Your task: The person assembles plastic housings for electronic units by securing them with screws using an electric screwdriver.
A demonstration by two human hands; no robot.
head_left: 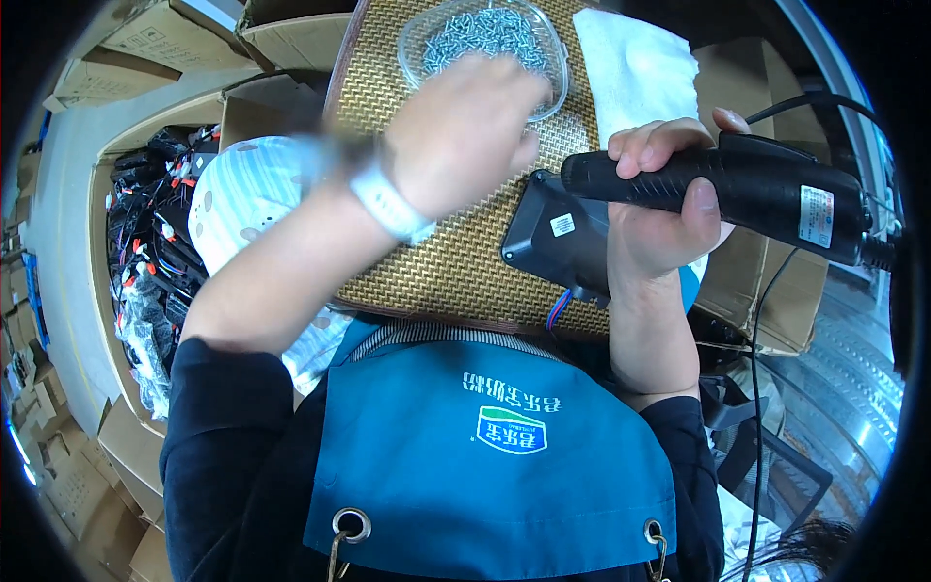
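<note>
Screws (485, 34) heap in a clear container (411, 44) at the far side of a woven-topped table (427, 276), seen from the head view, as the left hand (465, 136) blurs over its near rim; whether its fingers pinch anything cannot be told. The right hand (664, 233) wraps a black power tool (747, 189), apparently an electric screwdriver, raised over a black housing (558, 228) lying on the table. Picking up screws looks like the step in hand; the next move likely calls for a fingertip pinch, with the tool kept clear. The tool's long axis runs left to right, tipping toward the wearer at its right end; its blunt end points left, with no bit discernible. The housing's wires (559, 308) point toward the wearer; the right forearm hides its full outline.
</note>
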